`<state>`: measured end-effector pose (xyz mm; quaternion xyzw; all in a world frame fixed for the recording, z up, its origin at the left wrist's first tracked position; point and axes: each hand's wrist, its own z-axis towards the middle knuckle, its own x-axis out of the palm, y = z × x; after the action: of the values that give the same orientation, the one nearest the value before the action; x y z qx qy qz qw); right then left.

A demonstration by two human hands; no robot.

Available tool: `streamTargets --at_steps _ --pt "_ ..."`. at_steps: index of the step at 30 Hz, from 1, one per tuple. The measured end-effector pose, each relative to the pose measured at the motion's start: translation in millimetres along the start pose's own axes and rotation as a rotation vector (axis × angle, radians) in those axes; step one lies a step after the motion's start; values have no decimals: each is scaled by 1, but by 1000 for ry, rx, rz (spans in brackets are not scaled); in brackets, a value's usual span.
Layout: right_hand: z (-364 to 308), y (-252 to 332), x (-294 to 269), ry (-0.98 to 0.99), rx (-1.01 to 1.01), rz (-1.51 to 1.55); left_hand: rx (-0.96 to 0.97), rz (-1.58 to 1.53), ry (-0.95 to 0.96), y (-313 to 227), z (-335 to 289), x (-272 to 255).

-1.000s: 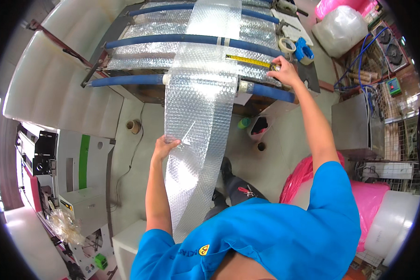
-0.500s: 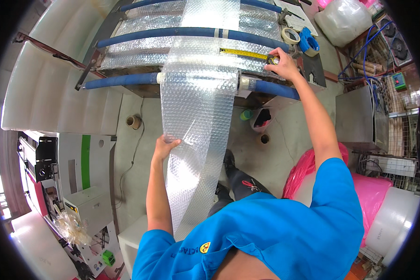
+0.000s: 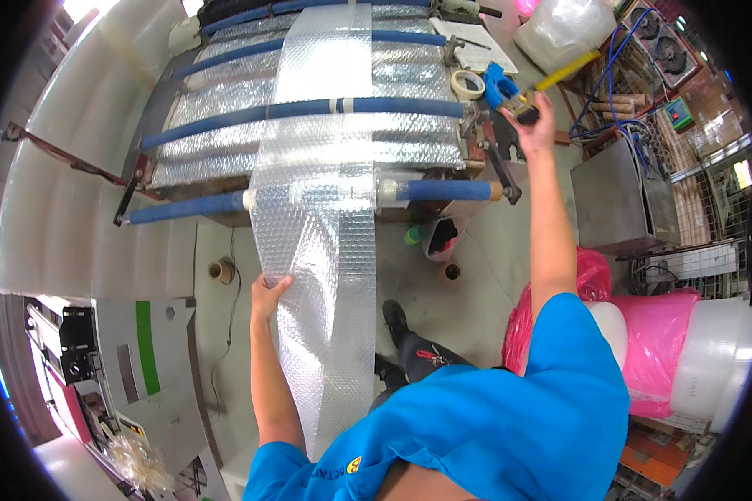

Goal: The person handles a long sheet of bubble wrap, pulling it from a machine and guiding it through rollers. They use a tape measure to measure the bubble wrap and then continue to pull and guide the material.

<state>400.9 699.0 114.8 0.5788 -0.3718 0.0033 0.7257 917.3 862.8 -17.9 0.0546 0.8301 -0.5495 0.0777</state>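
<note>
A long strip of silvery bubble wrap (image 3: 317,225) runs from the far rollers over the near blue bar and hangs down toward my body. At its left edge, below the near bar, my left hand (image 3: 269,299) pinches the film, thumb on top. My right hand (image 3: 538,129), arm stretched forward, holds a tape measure (image 3: 524,111) beyond the right end of the rollers. The tape's yellow blade (image 3: 568,68) sticks out toward the upper right, away from the film. Close by the tape measure lie a blue tape dispenser (image 3: 500,85) and a cream tape roll (image 3: 468,84).
Blue padded bars (image 3: 205,203) cross the metal frame ahead. A white machine with a green stripe (image 3: 146,346) stands left. At right are a grey metal cabinet (image 3: 622,200) and large rolls in pink plastic (image 3: 660,351). A cardboard tube (image 3: 221,270) and a cable lie on the floor.
My right hand has drawn the tape measure off the bubble wrap, to the right; its blade now points up and right. My left hand keeps hold of the film's edge. The view has shifted.
</note>
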Motion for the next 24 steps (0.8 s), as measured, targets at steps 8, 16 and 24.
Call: streamTargets --at_steps 8,16,24 --pt "70 -17 -108 -323 276 -476 -38 -34 5 22 28 -11" --pt "88 -52 -105 231 -177 -1620 -68 -58 -31 -8 11 -14" --pt "-169 -60 3 184 -666 -829 -228 192 -27 32 -49 -15"
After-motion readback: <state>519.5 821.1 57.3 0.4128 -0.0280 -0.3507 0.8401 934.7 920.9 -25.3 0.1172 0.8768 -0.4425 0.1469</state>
